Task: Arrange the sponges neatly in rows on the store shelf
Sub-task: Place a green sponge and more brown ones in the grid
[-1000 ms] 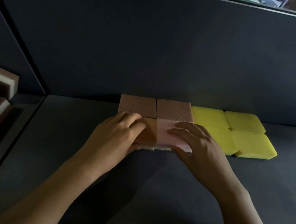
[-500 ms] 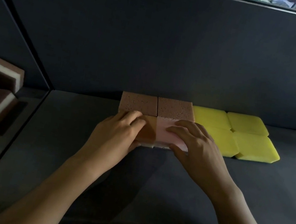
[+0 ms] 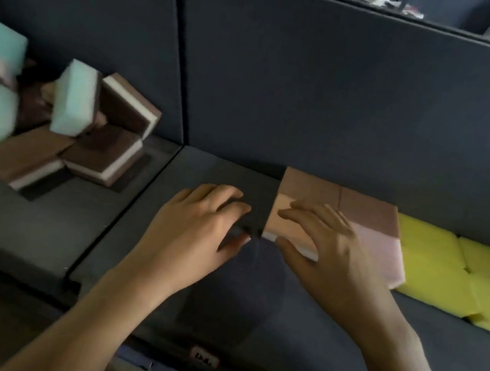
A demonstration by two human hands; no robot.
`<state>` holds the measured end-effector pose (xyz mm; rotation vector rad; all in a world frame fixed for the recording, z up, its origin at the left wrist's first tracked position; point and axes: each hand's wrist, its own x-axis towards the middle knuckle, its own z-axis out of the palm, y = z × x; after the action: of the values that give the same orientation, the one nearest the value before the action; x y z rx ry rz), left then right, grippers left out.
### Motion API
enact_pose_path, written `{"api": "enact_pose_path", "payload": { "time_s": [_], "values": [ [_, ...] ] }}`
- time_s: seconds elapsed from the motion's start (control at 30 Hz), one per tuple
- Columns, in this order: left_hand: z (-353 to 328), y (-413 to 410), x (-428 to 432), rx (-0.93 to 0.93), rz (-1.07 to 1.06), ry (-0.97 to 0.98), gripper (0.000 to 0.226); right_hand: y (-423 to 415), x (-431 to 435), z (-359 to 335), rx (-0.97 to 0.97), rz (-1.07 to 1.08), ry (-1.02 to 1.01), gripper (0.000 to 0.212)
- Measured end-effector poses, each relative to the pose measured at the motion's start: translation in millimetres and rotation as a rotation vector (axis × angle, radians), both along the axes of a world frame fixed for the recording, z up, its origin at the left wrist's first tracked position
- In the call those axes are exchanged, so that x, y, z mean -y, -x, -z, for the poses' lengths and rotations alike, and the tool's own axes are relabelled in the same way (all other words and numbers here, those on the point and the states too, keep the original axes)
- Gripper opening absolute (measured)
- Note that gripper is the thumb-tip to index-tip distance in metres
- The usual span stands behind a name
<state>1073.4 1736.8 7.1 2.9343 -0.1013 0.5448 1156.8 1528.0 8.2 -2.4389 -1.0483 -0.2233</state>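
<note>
My right hand (image 3: pixel 335 257) lies flat with fingers spread across the orange sponge (image 3: pixel 290 232), thumb against its front edge, pressing rather than clutching. My left hand (image 3: pixel 198 229) hangs relaxed and holds nothing, just left of that sponge, over the dark shelf (image 3: pixel 251 298). The orange sponge sits in the front row beside a pink sponge (image 3: pixel 380 255), behind them two brown sponges (image 3: pixel 311 186), with yellow sponges (image 3: pixel 436 267) to the right. A loose pile of sponges (image 3: pixel 97 155) fills the left compartment.
</note>
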Motion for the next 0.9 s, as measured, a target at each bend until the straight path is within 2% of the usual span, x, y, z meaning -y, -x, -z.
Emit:
{"api": "enact_pose_path", "payload": {
  "time_s": [0.27, 0.4, 0.63, 0.8, 0.9],
  "values": [
    [-10, 70, -118, -0.001, -0.196, -0.038, 0.035, 39, -141, -12, 0.006, -0.158, -0.028, 0.045],
    [-7, 97, -168, -0.014, -0.251, -0.044, 0.039, 59, -202, -9, 0.020, -0.200, -0.014, 0.043],
    [1, 120, -227, -0.027, -0.254, 0.006, 0.039, 78, -270, -4, -0.010, -0.205, -0.036, 0.040],
    [3, 119, -251, -0.050, -0.280, 0.021, 0.039, 73, -322, -18, 0.070, -0.119, -0.155, 0.031],
    [7, 117, -259, -0.069, -0.323, 0.026, 0.038, 65, -359, -27, 0.127, -0.062, -0.146, 0.034]
  ]
}}
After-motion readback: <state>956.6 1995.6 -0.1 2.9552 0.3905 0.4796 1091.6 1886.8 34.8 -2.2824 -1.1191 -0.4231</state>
